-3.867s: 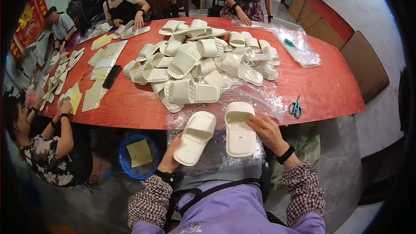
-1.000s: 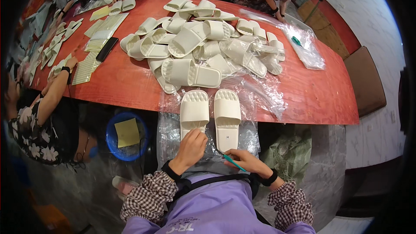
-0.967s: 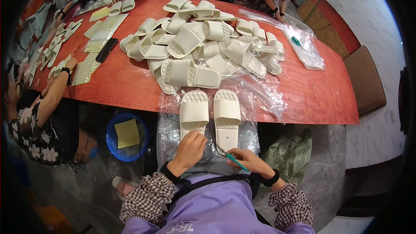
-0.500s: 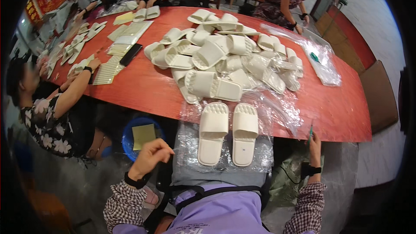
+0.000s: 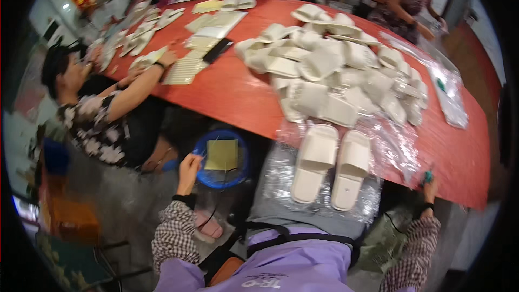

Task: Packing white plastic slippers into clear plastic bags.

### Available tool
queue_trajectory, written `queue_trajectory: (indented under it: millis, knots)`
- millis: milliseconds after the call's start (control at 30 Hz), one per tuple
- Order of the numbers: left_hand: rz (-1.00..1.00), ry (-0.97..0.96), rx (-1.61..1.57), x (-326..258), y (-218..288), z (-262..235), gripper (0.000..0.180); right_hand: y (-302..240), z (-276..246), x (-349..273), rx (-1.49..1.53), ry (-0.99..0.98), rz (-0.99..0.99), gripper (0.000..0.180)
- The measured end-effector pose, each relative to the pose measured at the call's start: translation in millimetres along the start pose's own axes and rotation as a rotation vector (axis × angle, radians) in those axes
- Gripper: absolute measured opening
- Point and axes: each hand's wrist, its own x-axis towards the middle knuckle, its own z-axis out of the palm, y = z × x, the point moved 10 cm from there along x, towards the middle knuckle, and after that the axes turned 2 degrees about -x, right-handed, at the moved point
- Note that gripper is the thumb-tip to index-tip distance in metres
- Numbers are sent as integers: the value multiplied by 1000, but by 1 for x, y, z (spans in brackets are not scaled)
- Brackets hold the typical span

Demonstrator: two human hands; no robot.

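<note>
My left hand [image 5: 189,171] is at the left rim of a blue bucket [image 5: 201,177], its fingers pinched together; I cannot make out what is between them. At the table's near right edge, my right hand [image 5: 430,188] has its fingers round a small green-handled tool [image 5: 428,177], blurred here. Across my lap, on clear plastic wrap [image 5: 275,176], lie a left cream slipper [image 5: 315,165] and a right cream slipper [image 5: 351,170], side by side with heels toward me. Neither hand touches them.
A heap of cream slippers [image 5: 319,65] covers the middle of the red table [image 5: 227,103]. Clear bags [image 5: 451,100] lie to the right. Left are yellowish sheets [image 5: 183,70] and a dark flat object [image 5: 218,51]. A co-worker [image 5: 100,111] handles slippers there; others work behind.
My view has swung left, so the scene sits further right. My left hand has moved left across to the bucket's far-left rim. My right hand has brought the green-handled tool to the table edge.
</note>
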Motion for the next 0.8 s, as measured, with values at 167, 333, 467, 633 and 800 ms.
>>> queue_trajectory:
  millis: [167,333,467,633,800]
  knots:
    - [16,38,155,24,-103,31,16,-34,-27,-7,-287,128,-174,21]
    - [25,-104,563,35,-139,54,57,-128,-38,-57,-108,361,-272,21]
    - [57,-140,658,45,-118,73,52,-106,-29,-80,217,351,-57,16]
    - [265,-150,271,33,13,117,34,-87,-20,-127,378,264,173,16]
    - [483,-306,172,-22,177,188,25,-70,-22,-122,413,338,207,16]
